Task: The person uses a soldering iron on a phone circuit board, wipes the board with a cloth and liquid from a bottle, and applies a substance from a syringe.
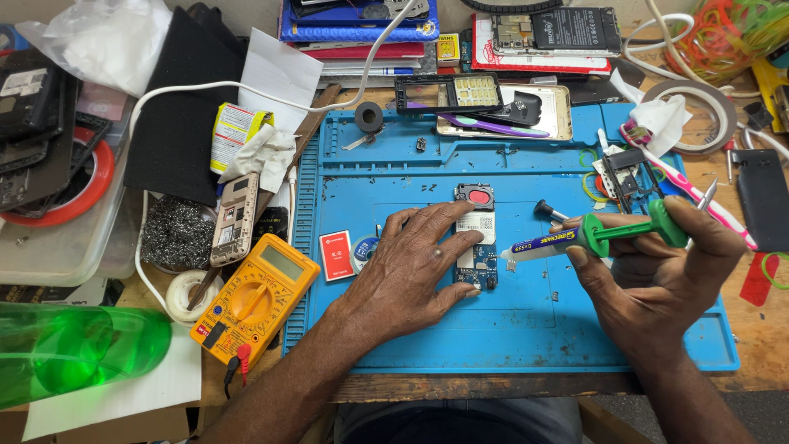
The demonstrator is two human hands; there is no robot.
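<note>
Blue silicone repair mat (526,329) is shown bearing a small phone circuit board (477,238), pinned flat by the left hand (415,271). At three o'clock, a green-plunger syringe (600,234) is gripped closed in the right hand (666,271), nozzle aimed boardward.

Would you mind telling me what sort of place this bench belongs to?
Most likely a phone repair workbench. A blue repair mat holds a phone circuit board under the left hand, the right hand holds a syringe, and a yellow multimeter lies beside the mat.
</note>
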